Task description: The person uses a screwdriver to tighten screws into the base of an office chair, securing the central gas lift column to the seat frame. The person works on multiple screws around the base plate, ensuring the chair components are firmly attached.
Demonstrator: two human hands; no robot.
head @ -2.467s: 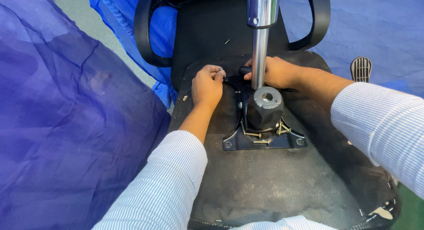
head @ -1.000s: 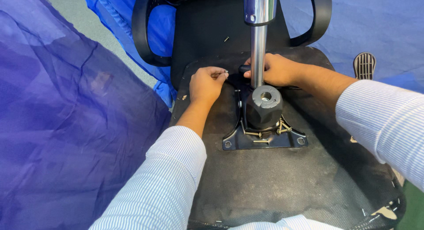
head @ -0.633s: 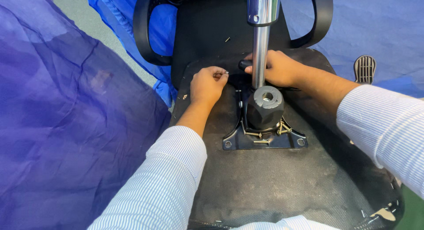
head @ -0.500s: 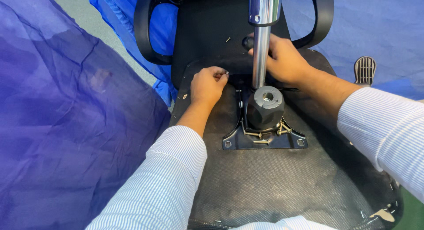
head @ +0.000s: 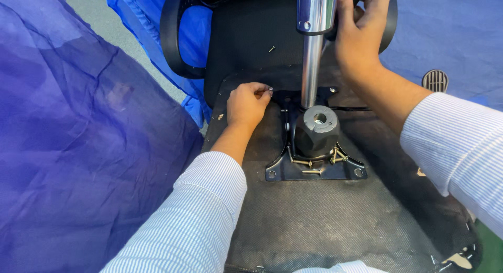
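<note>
An upturned black office chair seat (head: 335, 226) lies under the camera, its black metal plate (head: 293, 171) fixed to the underside. The left hand (head: 246, 102) rests on the seat at the plate's upper left corner, fingers pinched around a small screw (head: 270, 88). The right hand (head: 359, 34) is raised beside the chrome column (head: 313, 47), fingers loosely curled against it; whether they grip it cannot be told. The column stands upright on the plate behind a grey hub (head: 318, 127). Several loose screws (head: 314, 163) lie on the plate at the hub's base, and another lies on the backrest (head: 246, 37). Blue cloth (head: 78, 147) covers the floor on the left
</note>
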